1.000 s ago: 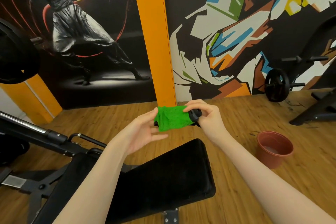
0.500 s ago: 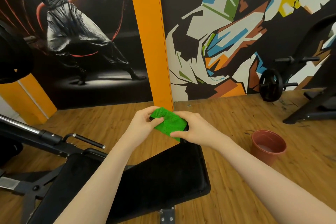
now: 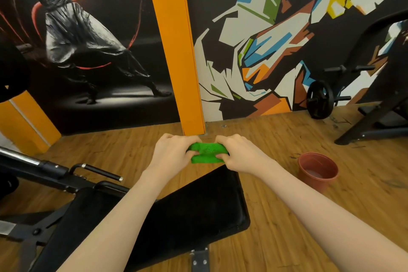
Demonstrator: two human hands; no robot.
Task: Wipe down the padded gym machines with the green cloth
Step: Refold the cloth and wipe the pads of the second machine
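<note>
Green cloth (image 3: 207, 152), bunched, held above the far end of the black padded bench (image 3: 176, 212). Left hand (image 3: 171, 153) and right hand (image 3: 239, 153) grip its opposite ends, fingers curled round it. Brown pot (image 3: 318, 171) stands on the wooden floor (image 3: 331, 216) to the right.

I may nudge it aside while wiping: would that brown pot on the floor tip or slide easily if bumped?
The brown pot looks like thin plastic, so probably light and easy to slide on the smooth wood floor. It narrows toward its base, so a knock near the rim might tip it. Something pale shows inside, which could add weight; I cannot tell what it is.
</note>
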